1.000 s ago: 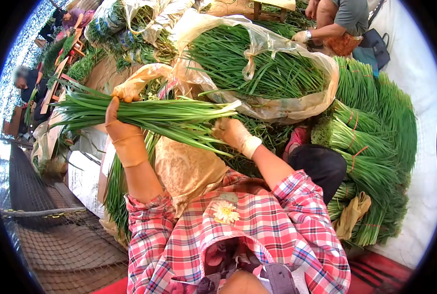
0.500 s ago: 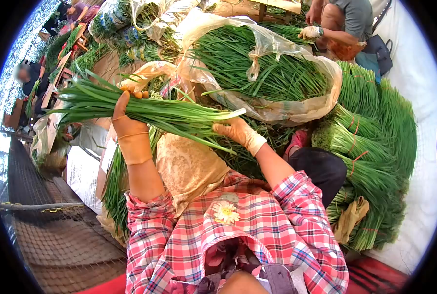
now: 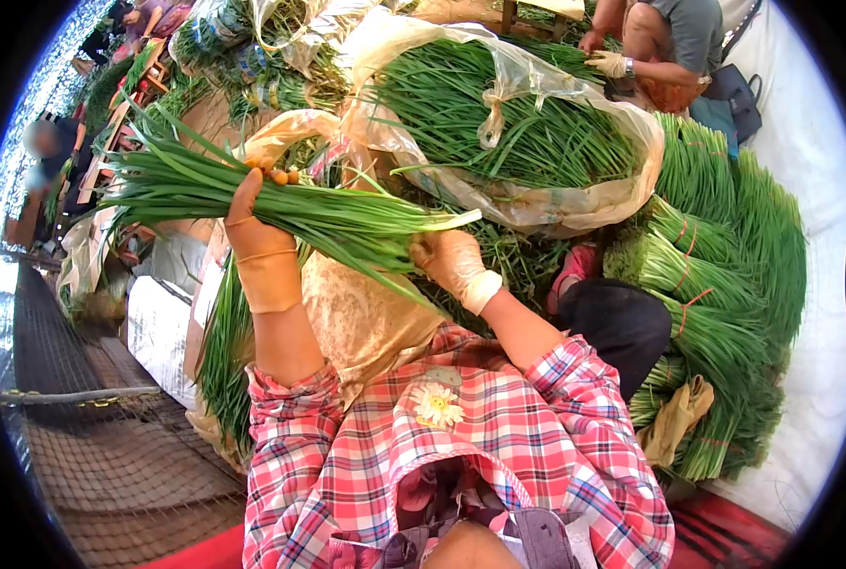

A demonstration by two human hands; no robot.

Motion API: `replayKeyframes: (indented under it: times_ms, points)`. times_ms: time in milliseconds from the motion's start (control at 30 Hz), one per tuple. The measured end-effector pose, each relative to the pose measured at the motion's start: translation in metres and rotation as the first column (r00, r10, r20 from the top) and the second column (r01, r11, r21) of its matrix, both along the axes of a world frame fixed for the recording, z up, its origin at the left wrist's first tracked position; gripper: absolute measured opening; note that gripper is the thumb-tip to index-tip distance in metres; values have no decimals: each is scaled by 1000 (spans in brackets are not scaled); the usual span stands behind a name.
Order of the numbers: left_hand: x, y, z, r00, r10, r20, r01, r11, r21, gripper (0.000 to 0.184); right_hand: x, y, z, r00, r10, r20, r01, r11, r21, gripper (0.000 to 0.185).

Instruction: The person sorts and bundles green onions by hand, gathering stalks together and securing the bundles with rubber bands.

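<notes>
Head view: the left hand (image 3: 257, 235) is clamped around the green bunch (image 3: 342, 216) above the brown cloth (image 3: 371, 308); the right hand (image 3: 453, 264), on its pale stem ends (image 3: 451, 222). Support without crushing; align ends evenly.

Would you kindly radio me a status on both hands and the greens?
Left hand gripping green bunch. Right hand at its pale ends. Nothing visibly in the way.

No legible writing, labels, numbers or signs.
</notes>
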State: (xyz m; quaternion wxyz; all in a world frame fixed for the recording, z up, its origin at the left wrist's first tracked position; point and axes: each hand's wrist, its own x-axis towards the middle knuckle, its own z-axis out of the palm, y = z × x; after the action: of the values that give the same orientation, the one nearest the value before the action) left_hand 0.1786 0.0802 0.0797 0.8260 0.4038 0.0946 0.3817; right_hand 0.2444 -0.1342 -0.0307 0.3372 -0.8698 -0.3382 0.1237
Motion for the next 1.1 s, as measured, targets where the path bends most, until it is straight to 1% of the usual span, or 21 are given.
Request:
replayKeyframes:
  times_ms: [67,100,200,233,267,333,367,400,467,500,600,667,700,733,767,800,867,900,1000,1067,1100]
  points:
    - [-6,12,2,994,-87,60,87,996,6,15,10,-8,-32,983,-75,167,79,997,-15,21]
    - [-11,24,3,985,-140,96,141,990,-2,15,17,-23,-35,991,-122,52,124,992,-39,21]
    - [-28,38,25,977,-100,190,88,994,68,12,43,-86,-100,987,146,-64,-151,729,-668,24]
    - [-33,40,32,983,-54,175,47,998,42,10,48,-105,-132,993,62,-102,-116,696,-709,25]
    - [-34,43,34,982,-54,179,47,998,45,10,50,-102,-89,951,-19,-309,-244,568,-786,51]
    - [-37,44,33,974,-22,225,20,1000,14,10,48,-105,-102,918,23,-396,-176,918,-355,97]
    - [-35,42,31,973,-19,230,21,1000,-5,10,46,-95,-111,861,70,-503,-72,997,14,109]
    - [-30,40,28,971,-27,236,28,1000,-4,10,47,-77,-115,806,160,-569,77,926,370,122]
    - [-22,37,16,980,-17,197,33,997,-75,9,44,-49,-77,684,378,-624,217,711,669,109]
    - [-19,38,8,990,-37,133,50,995,-89,11,47,-37,-52,739,369,-565,99,769,632,97]
    - [-9,38,-11,999,34,-2,-33,971,-237,13,58,-13,-66,765,502,-402,-72,688,722,62]
    - [-5,45,-26,998,-34,52,48,952,-303,15,44,-12,-30,830,529,177,-527,640,560,47]
    - [-2,42,-28,996,51,-74,-71,952,-298,17,27,-16,-5,696,640,-326,-188,600,777,46]
    - [0,40,-29,970,137,-198,-190,941,-278,18,11,-20,11,278,704,-653,214,617,757,45]
    - [1,43,-32,963,146,-224,-215,921,-325,19,12,-21,-11,6,765,-643,380,593,710,42]
    - [0,45,-35,961,121,-250,-204,919,-339,19,4,-16,-14,-12,691,-723,405,664,628,40]
    - [1,48,-41,951,154,-266,-245,905,-349,19,0,-15,-19,-238,894,-380,461,449,766,32]
    - [2,54,-48,953,154,-260,-242,905,-351,19,3,-28,3,-203,789,-581,474,598,647,21]
    - [0,80,-69,960,129,-249,-203,933,-296,24,3,-68,40,166,711,-684,567,498,656,22]
    - [-3,99,-81,968,131,-214,-197,924,-326,26,15,-93,55,301,891,-340,544,132,829,24]
    - [-2,99,-79,968,133,-213,-198,925,-325,26,26,-109,60,346,892,-291,522,75,850,23]
